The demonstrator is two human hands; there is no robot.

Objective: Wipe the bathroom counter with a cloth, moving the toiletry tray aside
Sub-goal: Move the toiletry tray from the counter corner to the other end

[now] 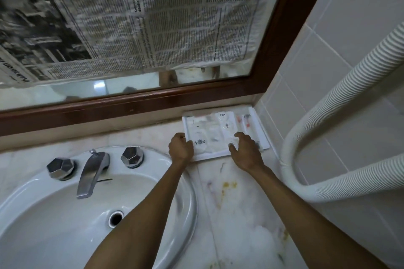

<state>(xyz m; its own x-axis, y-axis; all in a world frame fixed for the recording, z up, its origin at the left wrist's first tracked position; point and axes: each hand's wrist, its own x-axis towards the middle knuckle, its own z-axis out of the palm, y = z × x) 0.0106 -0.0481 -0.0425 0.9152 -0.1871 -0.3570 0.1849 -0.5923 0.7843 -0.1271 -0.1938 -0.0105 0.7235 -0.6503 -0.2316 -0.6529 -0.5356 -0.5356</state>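
Note:
A white toiletry tray [263, 135] with several wrapped toiletries lies on the marble counter [236, 214] in the back right corner, against the mirror frame and the tiled wall. My left hand [180, 147] grips the tray's near left corner. My right hand [246, 148] rests on the tray's near edge, fingers spread over the packets. Yellowish stains mark the counter in front of the tray. No cloth is in sight.
A white sink [65, 225] with a chrome faucet [91, 172] and two knobs fills the left. A wood-framed mirror [153, 96] covered with newspaper stands behind. A white ribbed hose [341, 183] curves along the tiled wall at right.

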